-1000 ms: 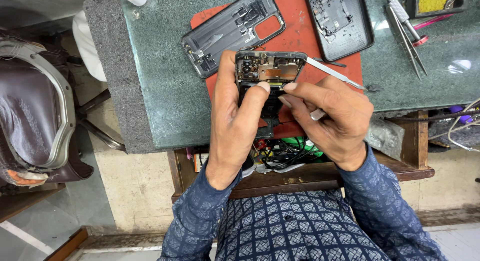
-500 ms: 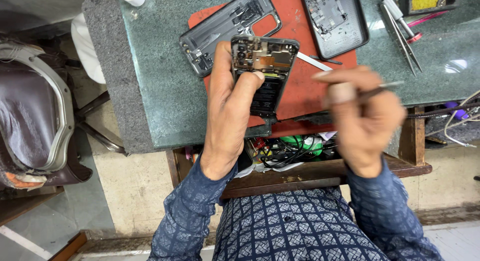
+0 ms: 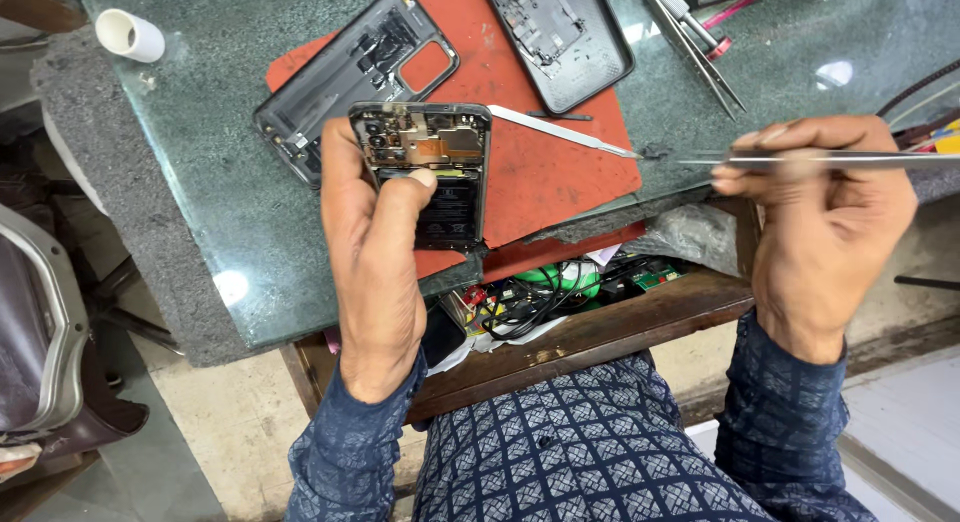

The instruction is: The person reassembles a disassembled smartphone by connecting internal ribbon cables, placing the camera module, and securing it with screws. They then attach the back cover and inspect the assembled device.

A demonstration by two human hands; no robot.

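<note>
- At the far left edge of the frame, a grey curved plastic seat (image 3: 40,352) stands on the floor beside the bench.
- In the upper left, a short white plastic tube (image 3: 130,35) lies on the green stone-patterned benchtop (image 3: 220,132).
- Left of centre at the top, a dark grey phone back cover with a camera cut-out (image 3: 355,82) lies tilted, partly on the red rubber work mat (image 3: 560,172).
- Just below it, the left hand (image 3: 375,252) is closed around an opened black smartphone with bare circuit board and battery (image 3: 430,177), fingers behind it and the thumb pressed across its face; the phone is held upright above the near edge of the mat.
- At centre top, a second dark phone frame (image 3: 560,32) rests on the mat, and a slim silver metal prying tool (image 3: 560,132) lies on the mat just right of the held phone.
- Below the bench edge, an open wooden drawer (image 3: 600,332) holds tangled cables and a green part.
- In the upper right, thin metal tweezers (image 3: 700,52) lie on the benchtop.
- At the right, the right hand (image 3: 820,222) pinches fine silver metal tweezers (image 3: 830,159) between thumb and fingers, tips pointing left, well apart from the phone.
</note>
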